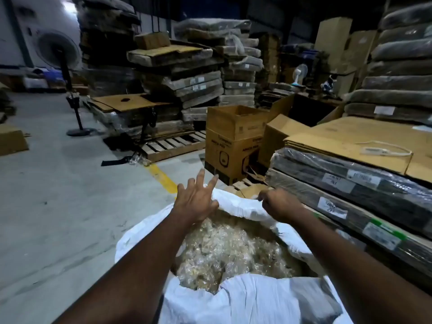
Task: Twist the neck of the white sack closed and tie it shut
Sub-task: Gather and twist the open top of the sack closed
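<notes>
From the head camera, the white sack (245,298) stands on the concrete floor (46,206) at the bottom centre of the view, right in front of the person. Its mouth is wide open, the neck neither gathered nor twisted, and it is filled with crinkled clear plastic scraps (229,251) (their exact nature is hard to tell).

Both bare arms reach forward over the open mouth to the far rim. The left hand (196,202) is spread wide, fingers splayed and pointing away, its palm just over the far edge of the sack; whether the thumb touches the fabric cannot be told. The right hand (278,205) is curled closed, pinching a fold of the far rim and lifting that white fabric slightly.

Just to the right of the sack lies a low stack of flattened cartons wrapped in plastic film (350,190), with white labels on their edges and brown cardboard sheets on top. A white strap or cord (385,149) rests on that cardboard.

Beyond the hands stands an open brown carton (233,141), set on another printed carton. A yellow floor line (161,177) runs away from the sack's far side. Farther left are a wooden pallet (173,145) loaded with stacked flat cardboard, and a pedestal fan (58,50) on the floor, well apart from the sack.
</notes>
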Demonstrator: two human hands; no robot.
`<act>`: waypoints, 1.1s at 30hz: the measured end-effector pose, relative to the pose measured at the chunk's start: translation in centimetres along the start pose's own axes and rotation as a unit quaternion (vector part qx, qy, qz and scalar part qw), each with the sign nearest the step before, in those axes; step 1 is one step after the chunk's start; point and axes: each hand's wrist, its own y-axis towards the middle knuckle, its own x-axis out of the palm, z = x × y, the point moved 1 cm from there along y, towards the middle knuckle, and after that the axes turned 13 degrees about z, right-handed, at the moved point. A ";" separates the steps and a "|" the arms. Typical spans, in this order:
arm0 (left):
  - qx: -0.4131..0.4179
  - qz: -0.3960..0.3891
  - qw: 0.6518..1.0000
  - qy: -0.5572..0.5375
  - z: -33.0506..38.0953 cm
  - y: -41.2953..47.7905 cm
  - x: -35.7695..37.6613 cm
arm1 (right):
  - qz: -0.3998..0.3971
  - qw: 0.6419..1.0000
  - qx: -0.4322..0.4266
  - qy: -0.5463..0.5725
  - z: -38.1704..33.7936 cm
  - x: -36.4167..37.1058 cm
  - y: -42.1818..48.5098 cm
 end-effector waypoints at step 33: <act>0.132 -0.125 0.968 0.171 1.6 2.7 11.4 | -0.119 0.979 0.167 0.007 4.9 12.8 -2.9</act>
